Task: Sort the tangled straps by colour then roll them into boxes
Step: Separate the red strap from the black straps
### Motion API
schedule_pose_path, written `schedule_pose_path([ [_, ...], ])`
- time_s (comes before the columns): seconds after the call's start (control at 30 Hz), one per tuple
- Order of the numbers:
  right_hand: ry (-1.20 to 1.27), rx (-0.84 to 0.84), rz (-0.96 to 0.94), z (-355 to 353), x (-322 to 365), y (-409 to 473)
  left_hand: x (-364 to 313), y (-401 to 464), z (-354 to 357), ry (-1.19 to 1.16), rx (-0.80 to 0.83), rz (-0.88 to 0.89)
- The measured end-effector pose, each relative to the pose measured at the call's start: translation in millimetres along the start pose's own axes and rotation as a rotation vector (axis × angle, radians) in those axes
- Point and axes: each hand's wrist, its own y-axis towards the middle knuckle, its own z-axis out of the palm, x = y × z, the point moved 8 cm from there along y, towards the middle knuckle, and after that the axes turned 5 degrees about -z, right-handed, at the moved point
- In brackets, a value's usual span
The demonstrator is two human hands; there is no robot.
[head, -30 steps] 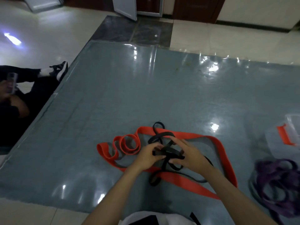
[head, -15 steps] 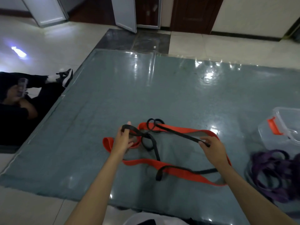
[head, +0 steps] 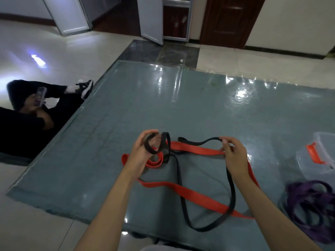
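Note:
A thin black strap runs in loops over a wide red strap on the grey-green table. My left hand grips a loop of the black strap, lifted off the table. My right hand pinches another part of the same black strap, held up at about the same height. The black strap hangs down between the hands and trails toward the table's near edge. The red strap lies flat beneath, partly hidden by my hands.
A heap of purple straps lies at the near right. Behind it stands a clear plastic box with an orange clasp. A person in black sits on the floor left of the table. Doors stand beyond the far edge.
My hands moved apart from the tangle and lifted the black strap. It is now drawn out in long loops, with one loop hanging toward the near edge.

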Motion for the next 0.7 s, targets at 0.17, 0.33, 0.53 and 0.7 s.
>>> schedule_pose_path([
  [0.17,-0.172,0.118,-0.142,9.2,-0.8,6.1,-37.3,13.4,-22.8,0.289,-0.056,0.105],
  [0.33,-0.28,0.27,-0.068,21.8,-42.5,-0.9,-36.3,37.2,-49.4,0.389,-0.187,-0.052],
  [0.53,-0.385,0.281,0.139,20.4,-87.2,-5.8,-15.8,66.0,-69.2,0.646,-0.307,-0.06],
  [0.7,-0.264,0.277,0.352,35.3,-113.9,1.8,21.4,76.0,-34.2,0.939,-0.156,-0.148],
])
